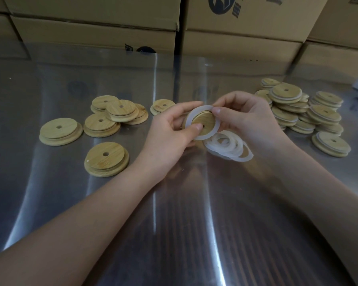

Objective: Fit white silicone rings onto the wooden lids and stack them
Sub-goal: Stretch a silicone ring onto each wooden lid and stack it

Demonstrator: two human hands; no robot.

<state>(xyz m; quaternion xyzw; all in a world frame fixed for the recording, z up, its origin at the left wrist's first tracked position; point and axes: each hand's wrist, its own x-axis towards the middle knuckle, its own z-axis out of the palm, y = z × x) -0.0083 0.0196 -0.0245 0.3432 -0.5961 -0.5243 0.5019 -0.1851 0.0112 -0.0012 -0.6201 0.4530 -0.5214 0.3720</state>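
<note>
Cardboard boxes (242, 19) behind the held lid: dark round logo and cropped dark print, not legible. Left hand (170, 133) gripping wooden lid (205, 119) by its edge, thumb pressed near the centre hole. Right hand (246, 118) pinching white silicone ring (204, 138) at its top; ring looped round the lid's face. Loose rings (228, 148) just below-right of lid, on steel table (174, 223). Bare lids (106, 159) left of it. Ringed lids (304, 114) heaped to its right.

Head-worn; faces forward, down; close above table (180, 228)
</note>
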